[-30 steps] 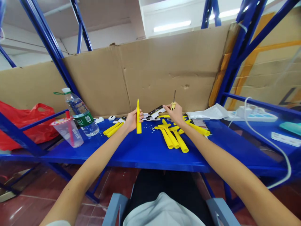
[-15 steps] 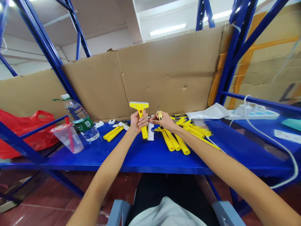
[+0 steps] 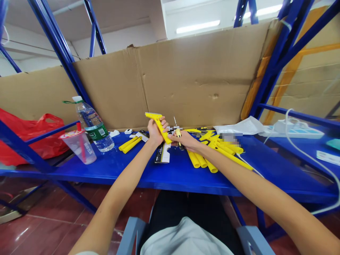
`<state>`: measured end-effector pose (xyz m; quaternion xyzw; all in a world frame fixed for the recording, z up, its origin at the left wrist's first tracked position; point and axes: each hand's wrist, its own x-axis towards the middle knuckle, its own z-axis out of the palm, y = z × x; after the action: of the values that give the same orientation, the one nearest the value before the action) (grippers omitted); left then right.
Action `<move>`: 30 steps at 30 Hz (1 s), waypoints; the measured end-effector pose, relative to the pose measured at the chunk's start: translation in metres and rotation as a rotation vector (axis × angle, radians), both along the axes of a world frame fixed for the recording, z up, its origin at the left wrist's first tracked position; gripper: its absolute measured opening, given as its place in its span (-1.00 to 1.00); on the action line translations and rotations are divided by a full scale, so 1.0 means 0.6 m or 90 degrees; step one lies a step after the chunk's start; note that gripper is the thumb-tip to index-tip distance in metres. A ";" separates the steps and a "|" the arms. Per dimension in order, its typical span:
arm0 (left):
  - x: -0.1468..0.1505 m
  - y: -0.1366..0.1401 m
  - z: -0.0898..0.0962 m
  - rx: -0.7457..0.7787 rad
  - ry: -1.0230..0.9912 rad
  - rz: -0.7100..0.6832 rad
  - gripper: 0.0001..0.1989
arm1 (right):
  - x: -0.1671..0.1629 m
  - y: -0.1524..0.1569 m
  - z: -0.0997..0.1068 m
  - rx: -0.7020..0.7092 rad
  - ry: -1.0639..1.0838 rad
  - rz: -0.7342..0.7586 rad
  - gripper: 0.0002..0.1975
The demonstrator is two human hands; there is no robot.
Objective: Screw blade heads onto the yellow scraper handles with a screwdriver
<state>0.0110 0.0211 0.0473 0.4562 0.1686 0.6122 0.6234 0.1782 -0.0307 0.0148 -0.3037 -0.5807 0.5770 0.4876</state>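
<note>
My left hand (image 3: 156, 131) is wrapped around a yellow scraper (image 3: 160, 126), held tilted above the blue shelf with its wide head up and to the left. In my right hand (image 3: 186, 139) is a screwdriver (image 3: 179, 134) with a yellow and black handle, its thin shaft pointing up. My right fingertips are close to the lower end of the scraper's handle; whether they touch it I cannot tell. Below my hands lies a black and white packaging card (image 3: 162, 154). Several yellow scraper handles (image 3: 203, 161) lie beside and beneath my right forearm.
Two yellow tubes (image 3: 130, 144) lie left of my hands. Farther left stand a water bottle (image 3: 94, 127), a plastic cup with a red straw (image 3: 81, 147) and a red bag (image 3: 37, 138). A cardboard wall (image 3: 186, 81) closes the back. A power strip (image 3: 297, 130) with a white cable is at right.
The scraper has turned from upright and facing me to tilted, its handle end swinging toward my right hand. The packaging card below shows more now. My view has shifted slightly.
</note>
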 end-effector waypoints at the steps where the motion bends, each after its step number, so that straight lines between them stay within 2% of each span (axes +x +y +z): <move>1: 0.002 0.000 0.001 -0.005 0.017 0.012 -0.47 | -0.002 -0.003 0.000 -0.010 0.003 0.013 -0.32; 5: 0.018 -0.002 -0.003 0.000 0.064 0.046 -0.28 | -0.003 -0.006 0.003 -0.042 0.003 0.013 -0.27; 7: 0.030 -0.003 -0.009 0.003 0.066 0.064 -0.26 | -0.002 -0.006 0.004 -0.042 -0.002 -0.015 -0.26; 11: 0.051 -0.007 -0.023 0.027 0.100 0.166 -0.52 | 0.000 -0.003 0.003 0.005 -0.032 -0.096 -0.26; 14: 0.054 -0.009 -0.026 0.048 0.129 0.227 -0.60 | 0.001 -0.002 0.001 0.037 -0.055 -0.111 -0.27; 17: 0.047 -0.011 -0.018 0.019 0.066 0.171 -0.69 | 0.002 -0.004 0.001 0.058 -0.063 -0.090 -0.28; 22: 0.019 -0.023 0.007 -0.043 -0.049 -0.037 -0.82 | 0.004 -0.004 0.003 0.067 -0.067 -0.054 -0.31; 24: 0.009 -0.030 0.014 -0.046 -0.047 -0.085 -0.80 | 0.006 0.001 0.000 0.064 -0.059 -0.059 -0.30; 30: 0.002 -0.041 0.016 -0.011 -0.006 -0.144 -0.63 | 0.011 0.019 -0.014 0.091 -0.081 -0.102 -0.37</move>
<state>0.0122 -0.0038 0.0571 0.4640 0.1180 0.5387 0.6932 0.1850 -0.0195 0.0061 -0.3497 -0.6241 0.4730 0.5142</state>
